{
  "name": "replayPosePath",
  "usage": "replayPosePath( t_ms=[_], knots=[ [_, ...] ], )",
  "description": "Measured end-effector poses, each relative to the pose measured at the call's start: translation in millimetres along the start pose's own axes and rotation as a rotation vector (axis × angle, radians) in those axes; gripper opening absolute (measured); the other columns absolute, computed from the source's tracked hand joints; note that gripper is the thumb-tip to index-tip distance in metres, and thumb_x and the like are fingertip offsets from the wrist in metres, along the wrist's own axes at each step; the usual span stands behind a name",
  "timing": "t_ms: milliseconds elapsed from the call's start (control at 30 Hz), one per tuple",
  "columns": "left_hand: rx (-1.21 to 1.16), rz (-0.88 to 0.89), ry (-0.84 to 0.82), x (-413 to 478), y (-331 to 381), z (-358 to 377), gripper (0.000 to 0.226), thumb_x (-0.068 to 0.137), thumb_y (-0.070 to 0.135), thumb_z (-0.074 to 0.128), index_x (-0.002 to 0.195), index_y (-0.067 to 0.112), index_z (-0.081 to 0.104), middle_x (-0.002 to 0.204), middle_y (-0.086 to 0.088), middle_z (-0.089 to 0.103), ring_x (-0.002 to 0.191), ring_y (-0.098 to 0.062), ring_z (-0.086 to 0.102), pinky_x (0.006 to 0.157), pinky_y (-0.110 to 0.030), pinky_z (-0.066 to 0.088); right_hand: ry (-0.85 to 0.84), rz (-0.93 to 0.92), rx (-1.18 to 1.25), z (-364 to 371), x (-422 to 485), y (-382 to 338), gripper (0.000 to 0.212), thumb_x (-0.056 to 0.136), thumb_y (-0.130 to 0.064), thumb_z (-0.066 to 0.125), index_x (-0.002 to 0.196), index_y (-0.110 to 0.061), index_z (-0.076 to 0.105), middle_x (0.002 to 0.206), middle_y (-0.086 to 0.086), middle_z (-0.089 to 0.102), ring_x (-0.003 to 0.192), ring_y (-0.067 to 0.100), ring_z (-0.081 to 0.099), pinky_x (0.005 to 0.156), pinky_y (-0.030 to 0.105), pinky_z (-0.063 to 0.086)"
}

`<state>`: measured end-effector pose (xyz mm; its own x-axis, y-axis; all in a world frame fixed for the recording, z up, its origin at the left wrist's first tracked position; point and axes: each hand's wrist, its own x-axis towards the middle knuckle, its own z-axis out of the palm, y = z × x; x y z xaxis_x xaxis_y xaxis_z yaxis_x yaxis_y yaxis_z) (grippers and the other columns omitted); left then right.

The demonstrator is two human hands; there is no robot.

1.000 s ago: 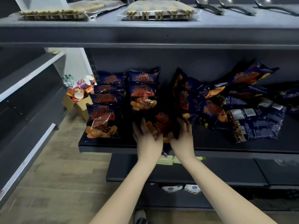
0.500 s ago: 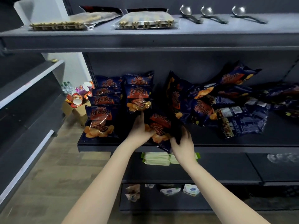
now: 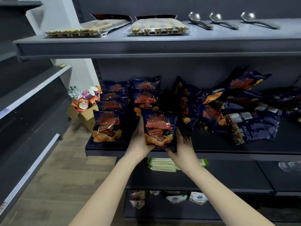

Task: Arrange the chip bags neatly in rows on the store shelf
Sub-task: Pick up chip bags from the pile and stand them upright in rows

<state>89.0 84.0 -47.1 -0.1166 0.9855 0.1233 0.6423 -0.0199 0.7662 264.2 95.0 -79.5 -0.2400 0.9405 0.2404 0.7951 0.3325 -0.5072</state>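
A dark blue chip bag (image 3: 158, 128) with orange chips on its front stands upright at the front edge of the middle shelf (image 3: 228, 153). My left hand (image 3: 139, 139) grips its left side and bottom. My right hand (image 3: 182, 144) touches its lower right corner, fingers spread. Behind it stand two more bags (image 3: 145, 95) in a row. To the left is another row of bags (image 3: 106, 124), front faces up. On the right lies a loose pile of bags (image 3: 236, 111), some face down.
The top shelf (image 3: 146, 46) carries two wafer-stick packs (image 3: 157, 27) and three metal ladles (image 3: 216, 22). Green packs (image 3: 162, 165) lie on the shelf below. A cardboard box of cup noodles (image 3: 84, 105) sits on the floor at left, beside another dark shelf unit (image 3: 29, 98).
Both hands lifted the bag from lying low at the shelf edge and set it upright, face forward, at the front of the second row. The view tilted down and left.
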Motion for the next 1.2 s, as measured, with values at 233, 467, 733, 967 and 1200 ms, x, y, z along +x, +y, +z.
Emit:
replayPosePath(
  t_ms=[233,467,733,967,1200],
  knots=[
    [0.231,0.119,0.097,23,-10,2,0.126,0.076,0.008,0.073,0.131,0.052,-0.032,0.156,-0.005,0.002,0.136,-0.028,0.027,0.101,-0.037,0.042,0.043,-0.065,-0.261,13,33,-8,0.078,0.088,-0.039,0.057,0.147,-0.003,0.021,0.146,0.017,0.037,0.138,0.04,0.028,0.115,0.053,0.015],
    [0.228,-0.003,0.163,49,-18,9,0.107,0.083,0.006,0.065,0.145,0.036,-0.017,0.156,-0.012,0.001,0.138,-0.032,0.024,0.104,-0.038,0.037,-0.123,-0.026,-0.26,22,64,-15,0.068,0.098,-0.037,0.035,0.149,-0.031,-0.009,0.157,0.001,0.017,0.145,0.028,0.006,0.118,0.046,0.0],
    [0.242,0.042,0.27,58,-30,28,0.095,0.089,-0.001,0.052,0.145,0.037,-0.015,0.157,-0.013,-0.004,0.141,-0.034,0.016,0.109,-0.043,0.03,-0.104,-0.02,-0.216,33,67,-13,0.066,0.097,-0.036,0.032,0.148,-0.036,-0.012,0.154,0.003,0.023,0.144,0.027,0.01,0.119,0.043,0.002],
    [0.229,0.051,0.292,60,-34,31,0.098,0.087,-0.005,0.051,0.145,0.041,-0.015,0.156,-0.006,-0.019,0.144,-0.03,-0.008,0.112,-0.039,0.013,-0.064,-0.091,-0.209,31,64,-17,0.058,0.095,-0.027,0.041,0.148,-0.032,0.018,0.157,0.005,0.017,0.145,0.029,0.008,0.118,0.047,0.003],
    [0.298,0.05,0.279,57,-28,31,0.088,0.086,0.015,0.057,0.149,0.025,-0.004,0.156,-0.013,-0.014,0.143,-0.035,-0.007,0.114,-0.046,0.008,-0.092,-0.063,-0.199,31,64,-15,0.056,0.096,-0.038,0.032,0.148,-0.032,0.015,0.158,0.002,0.011,0.145,0.028,0.006,0.118,0.047,0.004]
  ],
)
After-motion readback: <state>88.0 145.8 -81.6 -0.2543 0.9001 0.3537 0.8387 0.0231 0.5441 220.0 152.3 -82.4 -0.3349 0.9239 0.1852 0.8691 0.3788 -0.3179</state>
